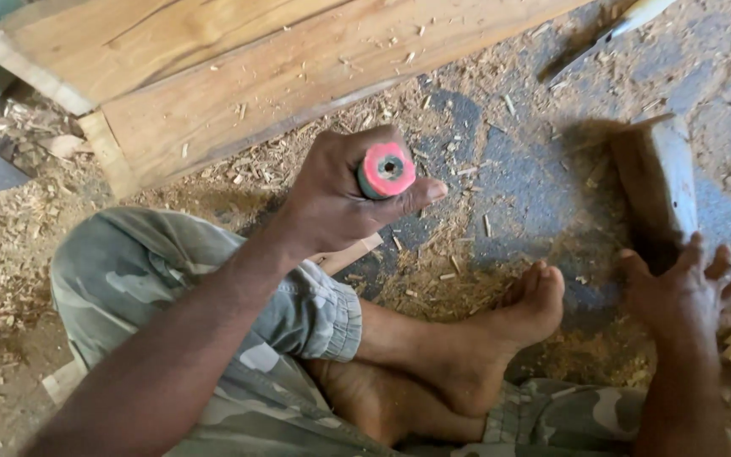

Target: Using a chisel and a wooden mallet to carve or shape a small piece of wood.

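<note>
Now, your scene, line by line:

Left hand (344,190): your grip is closed in a fist round a tool handle (387,171), thumb laid along its side. Only the round red butt end with a dark hole in the middle shows; the rest of the tool is hidden inside your fist, so its kind cannot be told.

Handle place: it sits in your fist above the floor, in front of your left knee and just below the plank's edge in the view.

Right hand (691,283): your grip is open, fingers spread, the fingertips touching the near end of a wood block (657,182).

Block: it lies on the floor, well right of the handle, its dark near end under your fingers.

Plank (281,76): a long pale board lies slantwise across the top, resting on the floor, with chips scattered on it.

Floor (509,178): dark and bare in patches, strewn with sawdust and shavings.

Feet (501,326): bare and crossed, between your two hands.

Trousers (171,279): camouflage cloth, cuffs rolled at the shin.

Top right: a pale thin thing (628,21) lies on the floor, too cropped to tell what it is.
</note>
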